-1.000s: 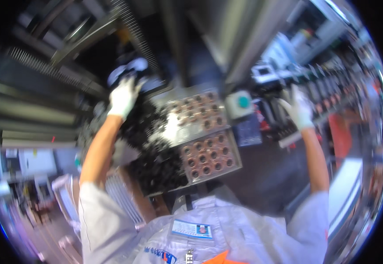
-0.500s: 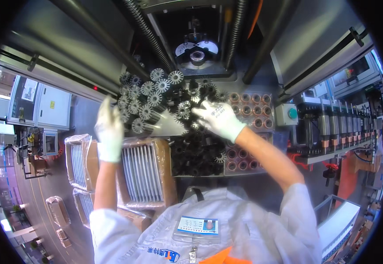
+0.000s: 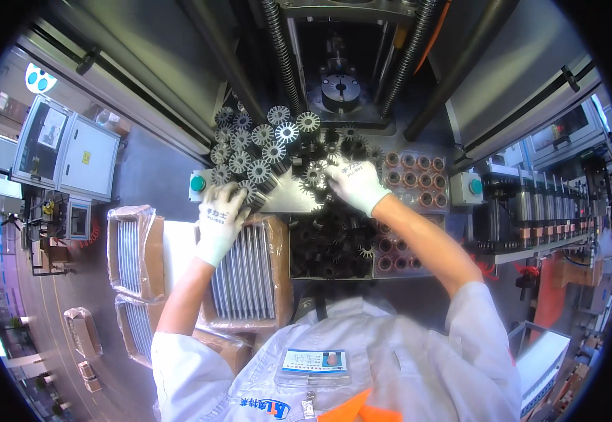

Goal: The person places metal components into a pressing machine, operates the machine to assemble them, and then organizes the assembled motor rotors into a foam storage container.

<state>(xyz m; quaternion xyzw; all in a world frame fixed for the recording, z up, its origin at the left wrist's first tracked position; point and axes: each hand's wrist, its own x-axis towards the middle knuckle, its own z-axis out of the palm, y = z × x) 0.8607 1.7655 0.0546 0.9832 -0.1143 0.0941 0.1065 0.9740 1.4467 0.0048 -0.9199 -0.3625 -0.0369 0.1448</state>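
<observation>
My left hand (image 3: 221, 216), in a white glove, is at the lower edge of a cluster of standing silver slotted metal cores (image 3: 262, 133). Its fingers are spread and curved, with the tips by the lowest cores; no core shows lifted in it. My right hand (image 3: 356, 186), gloved alike, is over the pile of dark slotted cores. Its bent fingers close at the edge of one slotted core (image 3: 314, 174), and their tips are partly hidden. Beyond both hands, a round slotted disc (image 3: 340, 88) sits in the press.
Clear trays of copper-coloured rings (image 3: 409, 179) stand right of the cores. Green buttons flank the work area, one on the left (image 3: 197, 183) and one on the right (image 3: 475, 186). A carton of metal shafts (image 3: 242, 278) is below my left hand. Springs and posts rise beside the press.
My left hand has come away from the left button toward the silver cores, uncovering the button. The pale plates in the press have closed into a round disc. My right hand stays by the dark cores.
</observation>
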